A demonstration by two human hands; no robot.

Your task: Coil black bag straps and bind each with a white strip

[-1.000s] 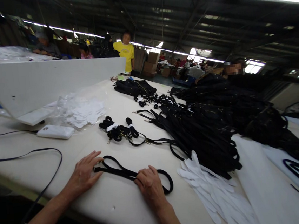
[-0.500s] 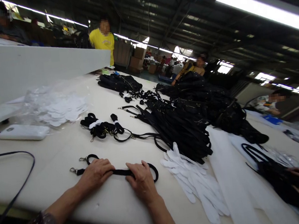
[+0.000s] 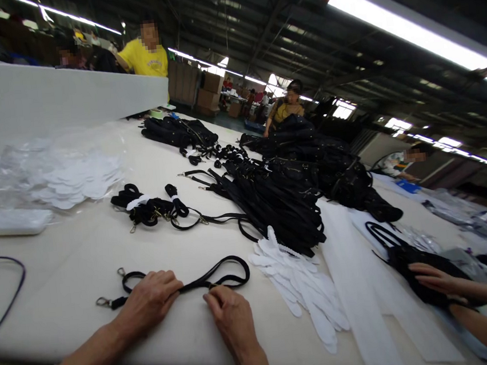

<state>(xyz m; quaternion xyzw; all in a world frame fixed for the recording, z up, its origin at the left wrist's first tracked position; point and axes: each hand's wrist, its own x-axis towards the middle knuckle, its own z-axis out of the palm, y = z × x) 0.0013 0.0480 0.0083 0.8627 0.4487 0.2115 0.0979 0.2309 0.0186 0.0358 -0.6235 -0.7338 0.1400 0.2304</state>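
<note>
A folded black bag strap (image 3: 226, 259) lies on the pale table near the front edge, with metal snap hooks (image 3: 103, 301) at its left end. My left hand (image 3: 153, 297) is closed over the strap's left part, just right of the hooks. Beyond its fingers the strap runs right and bends back in a loop. My right hand (image 3: 233, 315) sits below that loop, its fingers curled together at the strap's lower edge. What lies between those fingertips is mostly hidden. White paper-like strips (image 3: 296, 280) are fanned out to the right of the loop.
Bundled black straps (image 3: 146, 206) lie beyond my hands, beside a large pile of black straps (image 3: 267, 203). Black bags (image 3: 318, 152) are heaped farther back. A plastic bag of white pieces (image 3: 70, 176) is at left. A co-worker's hands (image 3: 438, 281) touch a black bag at right.
My right hand has drawn back from on top of the strap to its lower edge. The strap's right-hand loop now stands wider and more visible. My left hand keeps its hold; the view has shifted.
</note>
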